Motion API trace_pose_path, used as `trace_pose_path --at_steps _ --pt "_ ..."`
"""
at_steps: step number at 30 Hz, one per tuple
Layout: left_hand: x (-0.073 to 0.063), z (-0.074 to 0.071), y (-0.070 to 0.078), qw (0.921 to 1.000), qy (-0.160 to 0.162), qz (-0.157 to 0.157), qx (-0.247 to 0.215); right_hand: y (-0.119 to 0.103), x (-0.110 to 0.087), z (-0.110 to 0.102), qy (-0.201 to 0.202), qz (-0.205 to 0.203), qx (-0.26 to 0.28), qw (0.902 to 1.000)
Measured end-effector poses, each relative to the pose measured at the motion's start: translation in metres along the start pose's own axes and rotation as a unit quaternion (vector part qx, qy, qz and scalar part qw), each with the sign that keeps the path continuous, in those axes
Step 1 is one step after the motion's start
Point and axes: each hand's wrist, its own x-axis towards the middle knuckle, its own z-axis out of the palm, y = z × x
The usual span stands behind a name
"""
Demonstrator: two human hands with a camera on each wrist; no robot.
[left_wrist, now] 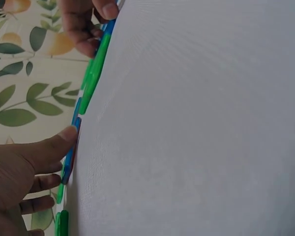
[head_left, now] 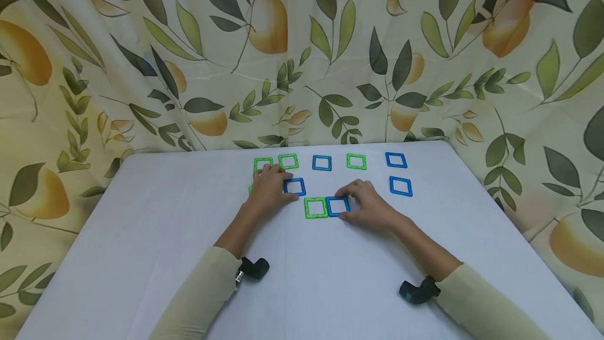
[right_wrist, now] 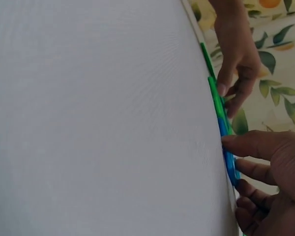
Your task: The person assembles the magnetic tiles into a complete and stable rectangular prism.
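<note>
Around a blue square magnetic tile (head_left: 304, 187), my left hand (head_left: 269, 189) curls its thumb and index finger, gripping opposite edges. My right hand (head_left: 370, 208) pinches another blue square magnetic tile (head_left: 337, 198) by its top and bottom edges. That tile's left side meets a green magnetic tile (head_left: 315, 216), forming a pair. In the left wrist view, my left thumb presses the edge of the blue tile (left_wrist: 69, 160). The right wrist view shows my right thumb on its blue tile (right_wrist: 228, 157) next to the green one (right_wrist: 215, 97).
Along the back of the white table (head_left: 292, 298) lie two green tiles (head_left: 288, 155) side by side, a blue tile (head_left: 322, 156), another green tile (head_left: 356, 155) and a blue tile (head_left: 396, 166). A further blue tile (head_left: 400, 194) lies right. A green piece is mostly hidden behind my left hand.
</note>
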Motion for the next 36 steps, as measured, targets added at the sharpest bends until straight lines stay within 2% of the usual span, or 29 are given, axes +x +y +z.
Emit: trace_pose_path --at_steps 4,10,19,28,36 --pt "0.002 0.002 0.0 0.9998 -0.005 0.01 0.016 -0.002 0.002 0.004 0.003 0.006 0.02 0.9998" --pt "0.001 0.005 0.002 0.9998 -0.011 0.0 0.018 0.0 0.0 0.007 0.006 0.007 0.035 0.9994" --pt "-0.003 0.002 0.004 0.9999 0.007 -0.01 0.005 0.001 0.001 0.007 0.007 0.007 0.045 0.999" --pt "-0.004 -0.001 -0.003 0.9992 0.012 -0.002 0.037 -0.003 0.001 0.006 0.002 0.012 0.045 0.9989" --pt "-0.005 -0.001 -0.013 0.9997 0.009 0.007 0.023 -0.005 -0.001 0.004 -0.001 0.008 0.049 0.9988"
